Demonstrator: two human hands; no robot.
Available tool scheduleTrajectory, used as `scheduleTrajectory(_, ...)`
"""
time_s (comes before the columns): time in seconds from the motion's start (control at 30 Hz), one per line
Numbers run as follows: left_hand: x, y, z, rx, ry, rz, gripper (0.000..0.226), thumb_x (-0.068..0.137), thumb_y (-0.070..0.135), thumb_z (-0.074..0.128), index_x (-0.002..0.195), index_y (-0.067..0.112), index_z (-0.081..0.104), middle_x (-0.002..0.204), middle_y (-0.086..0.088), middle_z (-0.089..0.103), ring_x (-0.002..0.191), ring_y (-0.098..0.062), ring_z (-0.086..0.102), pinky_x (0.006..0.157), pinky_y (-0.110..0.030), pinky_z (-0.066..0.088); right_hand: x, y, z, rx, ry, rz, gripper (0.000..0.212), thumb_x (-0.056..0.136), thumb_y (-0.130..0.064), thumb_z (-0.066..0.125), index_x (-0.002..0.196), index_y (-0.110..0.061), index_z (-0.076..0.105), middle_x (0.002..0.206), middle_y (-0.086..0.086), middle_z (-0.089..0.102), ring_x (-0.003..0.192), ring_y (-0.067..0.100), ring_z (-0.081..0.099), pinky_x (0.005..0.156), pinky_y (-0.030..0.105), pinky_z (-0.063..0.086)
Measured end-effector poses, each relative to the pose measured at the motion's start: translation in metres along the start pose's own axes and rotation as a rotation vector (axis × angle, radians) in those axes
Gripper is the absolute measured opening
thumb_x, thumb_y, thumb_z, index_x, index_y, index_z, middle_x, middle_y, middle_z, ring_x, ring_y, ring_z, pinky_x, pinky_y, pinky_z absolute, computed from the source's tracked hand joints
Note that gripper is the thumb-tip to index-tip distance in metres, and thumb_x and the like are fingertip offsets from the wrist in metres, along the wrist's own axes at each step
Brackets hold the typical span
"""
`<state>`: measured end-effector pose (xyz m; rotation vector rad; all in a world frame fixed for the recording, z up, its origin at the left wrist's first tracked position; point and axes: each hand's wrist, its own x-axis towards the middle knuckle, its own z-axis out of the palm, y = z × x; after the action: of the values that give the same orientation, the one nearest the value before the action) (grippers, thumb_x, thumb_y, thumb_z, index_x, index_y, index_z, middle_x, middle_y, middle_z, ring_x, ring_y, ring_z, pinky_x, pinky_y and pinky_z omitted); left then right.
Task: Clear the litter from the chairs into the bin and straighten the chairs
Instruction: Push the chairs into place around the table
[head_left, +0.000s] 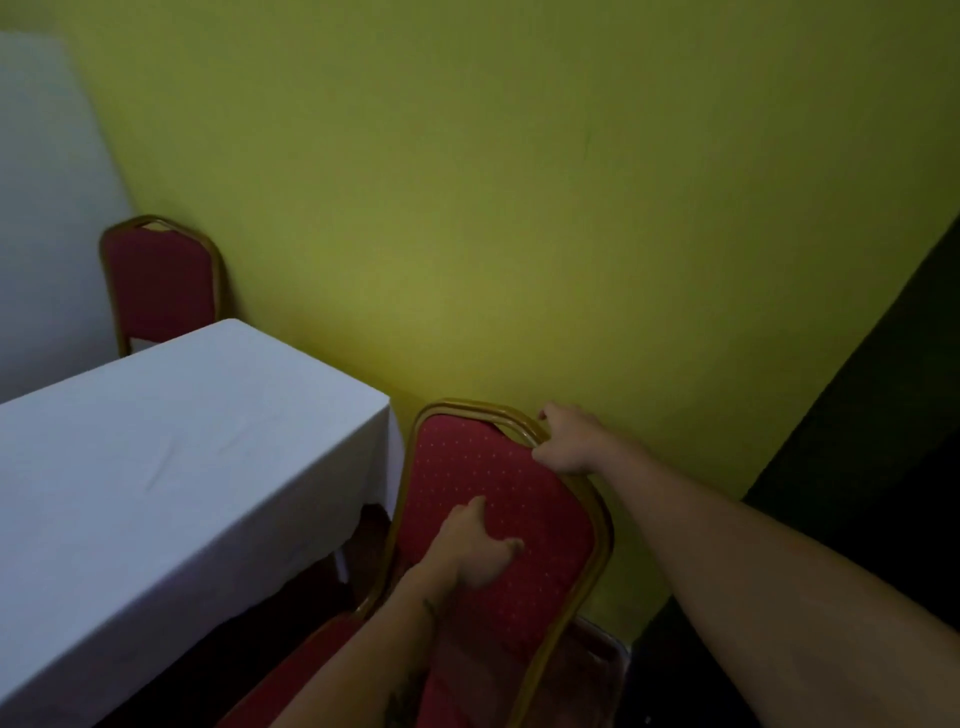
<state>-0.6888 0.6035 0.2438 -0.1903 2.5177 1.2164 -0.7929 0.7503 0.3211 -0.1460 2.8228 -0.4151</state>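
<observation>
A red padded chair with a gold metal frame stands close in front of me, its back near the yellow-green wall. My right hand grips the top right corner of the chair's back frame. Lower down, my left hand rests flat on the red padding of the backrest with fingers spread. Part of the seat shows at the bottom. No litter or bin is visible.
A table under a white cloth stands left of the chair. A second red chair sits at the table's far end against the wall. A dark panel runs along the right.
</observation>
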Motion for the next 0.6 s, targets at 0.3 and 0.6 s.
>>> scheduleTrajectory(0.3,0.090,0.046,0.109,-0.337,0.046,-0.199,0.147,0.066,0.065,0.078,0.149,0.013,-0.031,0.161,-0.011,-0.029,0.152,-0.034,-0.004,0.123,-0.042,0.014,0.111,0.024,0.021,0.029,-0.131,-0.177,0.048,0.091,-0.053,0.057,0.119,-0.014,0.062,0.116,0.008,0.065,0.105,0.030,0.063,0.089,0.041,0.053)
scheduleTrajectory(0.6,0.113,0.089,0.156,-0.330,0.126,-0.204,0.146,0.066,0.061,0.078,0.148,0.012,-0.033,0.160,-0.012,-0.031,0.149,-0.045,-0.007,0.122,-0.048,0.011,0.129,0.065,0.004,-0.072,-0.163,-0.199,0.032,0.098,-0.042,0.054,0.085,-0.013,0.056,0.084,0.004,0.059,0.075,0.021,0.057,0.067,0.033,0.043)
